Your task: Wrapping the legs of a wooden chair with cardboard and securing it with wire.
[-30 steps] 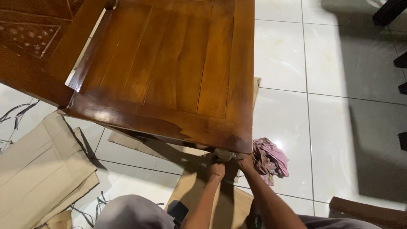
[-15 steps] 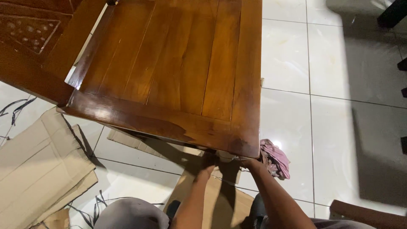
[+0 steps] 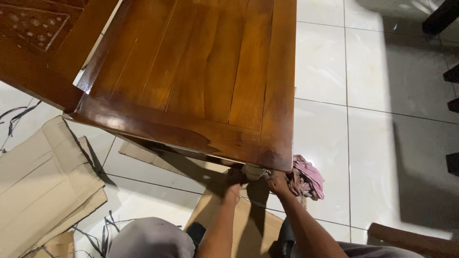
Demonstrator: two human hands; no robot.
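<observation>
A brown wooden chair seat [image 3: 201,76] of glossy planks fills the upper half of the head view. Under its near right corner a pale chair leg [image 3: 253,171] shows. My left hand [image 3: 234,184] reaches under that corner, against the leg, its fingers partly hidden by the seat. My right hand [image 3: 277,181] is at the leg's right side, fingers curled near it. Whether either hand grips the leg or a small item is hidden. A pink crumpled cloth [image 3: 306,177] lies on the floor just right of my right hand.
Flattened cardboard [image 3: 43,181] lies at left with black straps [image 3: 103,234] beside it. More cardboard [image 3: 248,224] lies under my arms. White floor tiles [image 3: 373,119] stretch to the right. A wooden armrest [image 3: 411,241] and dark furniture legs [image 3: 452,71] stand at right. My knee [image 3: 150,239] is at bottom.
The view shifted slightly. Both hands have stayed at the chair's near right corner, moving a little up under the seat edge; the cloth has not moved.
</observation>
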